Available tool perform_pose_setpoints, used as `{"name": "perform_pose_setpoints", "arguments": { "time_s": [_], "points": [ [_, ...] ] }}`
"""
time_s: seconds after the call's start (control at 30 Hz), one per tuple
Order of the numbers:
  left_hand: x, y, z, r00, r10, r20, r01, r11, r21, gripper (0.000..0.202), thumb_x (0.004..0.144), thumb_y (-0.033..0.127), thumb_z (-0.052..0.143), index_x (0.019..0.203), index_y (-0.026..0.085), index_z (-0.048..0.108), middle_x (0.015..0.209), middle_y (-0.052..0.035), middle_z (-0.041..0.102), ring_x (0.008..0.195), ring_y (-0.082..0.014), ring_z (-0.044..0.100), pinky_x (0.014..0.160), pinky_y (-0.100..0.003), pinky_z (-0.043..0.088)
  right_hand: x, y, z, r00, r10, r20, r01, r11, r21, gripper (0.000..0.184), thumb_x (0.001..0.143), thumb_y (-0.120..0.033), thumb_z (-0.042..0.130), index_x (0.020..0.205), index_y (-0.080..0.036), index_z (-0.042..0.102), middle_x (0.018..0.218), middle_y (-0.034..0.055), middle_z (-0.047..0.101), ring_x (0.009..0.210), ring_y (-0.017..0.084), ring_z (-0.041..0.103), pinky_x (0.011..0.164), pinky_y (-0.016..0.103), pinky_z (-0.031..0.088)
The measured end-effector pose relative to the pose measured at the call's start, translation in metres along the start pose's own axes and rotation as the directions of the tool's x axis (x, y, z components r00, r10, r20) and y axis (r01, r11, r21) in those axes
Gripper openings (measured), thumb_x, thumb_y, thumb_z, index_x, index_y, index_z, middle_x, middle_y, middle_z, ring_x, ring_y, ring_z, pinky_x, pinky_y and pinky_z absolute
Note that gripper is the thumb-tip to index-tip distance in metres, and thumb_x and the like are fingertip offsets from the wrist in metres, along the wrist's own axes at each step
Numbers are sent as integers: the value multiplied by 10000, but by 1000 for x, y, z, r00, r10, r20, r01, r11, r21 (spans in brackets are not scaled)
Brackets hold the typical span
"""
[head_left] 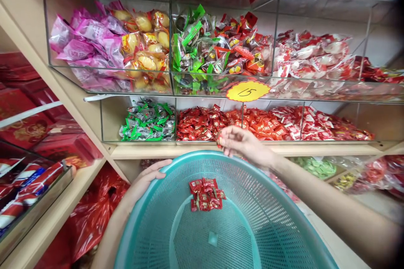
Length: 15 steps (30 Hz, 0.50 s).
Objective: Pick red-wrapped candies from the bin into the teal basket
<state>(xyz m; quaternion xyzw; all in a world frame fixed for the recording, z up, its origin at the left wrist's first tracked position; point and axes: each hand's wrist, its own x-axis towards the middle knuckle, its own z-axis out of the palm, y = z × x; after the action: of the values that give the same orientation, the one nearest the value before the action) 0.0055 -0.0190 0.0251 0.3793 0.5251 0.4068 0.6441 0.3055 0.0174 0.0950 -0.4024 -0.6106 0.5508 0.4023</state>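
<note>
Inside teal basket, red packets; behind, clear bins of wrapped candies.

Basket teal w/ mesh pattern; candies inside red w/ gold marks. Price tag yellow, red edge, blk nos. Shelf edge lt tan. Upper-bin packets pink-purple.

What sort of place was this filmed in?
Probably a sweet shop: wrapped sweets lie sorted in clear shelf bins, a yellow tag reads "15", and the left hand holds a teal basket.
</note>
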Motion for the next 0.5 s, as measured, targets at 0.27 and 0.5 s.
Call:
{"name": "perform_pose_setpoints", "arguments": {
  "time_s": [0.27,0.5],
  "points": [
    [4,-3,-1,1000,-11,8,11,1000,-28,528,587,200,677,1115,201,665,1003,-49,746,905,-251,670,776,-319,496,-34,65,7,920,380,97,-388,848,361,291,724,-300,721,927,-206,534,888,-10,595,723,80,621,619,197,521],
    [8,-7,-5,1000,-15,25,16,999,-49,520,603,180,668,1122,195,650,997,-42,745,867,-227,670,771,-305,486,-27,82,7,906,398,145,-423,873,245,330,734,-359,712,937,-202,505,845,-16,583,747,111,647,649,236,532]
  ]
}}
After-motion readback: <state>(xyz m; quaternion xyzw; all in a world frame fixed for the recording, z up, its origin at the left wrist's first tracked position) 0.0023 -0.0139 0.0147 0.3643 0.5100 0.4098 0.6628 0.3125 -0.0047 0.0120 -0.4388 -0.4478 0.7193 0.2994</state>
